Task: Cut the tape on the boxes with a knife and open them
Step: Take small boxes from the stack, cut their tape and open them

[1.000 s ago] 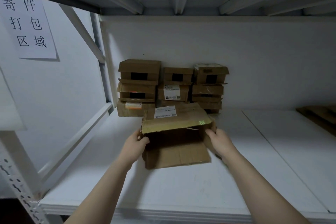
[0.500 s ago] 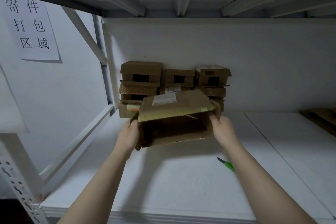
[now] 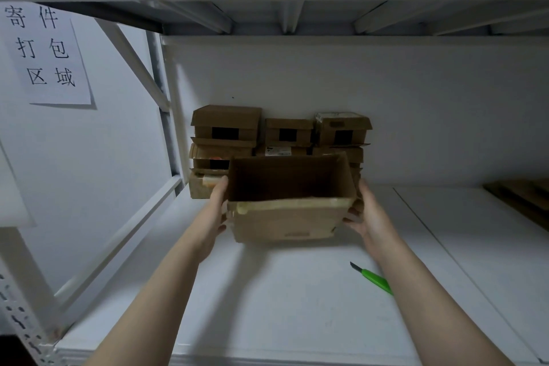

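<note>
left hand (image 3: pixel 214 217) and right hand (image 3: pixel 370 218) grasp the opened brown cardboard box (image 3: pixel 285 218) by its sides, likely to stack it; green plastic knife (image 3: pixel 375 278) lies lower right of it, freeing both hands.

Of the person, only two arms were shown: the left hand (image 3: pixel 212 217) and the right hand (image 3: pixel 370 218) were seen bare. The left forearm (image 3: pixel 154 291) and the right forearm (image 3: pixel 424 291) were likewise uncovered from the wrist down to the lower edge of the view. Both forearms were rendered long and slim by the wide-angle lens, broadening toward the bottom, and the fingertips were too largely hidden for the nails to be made out.
</note>
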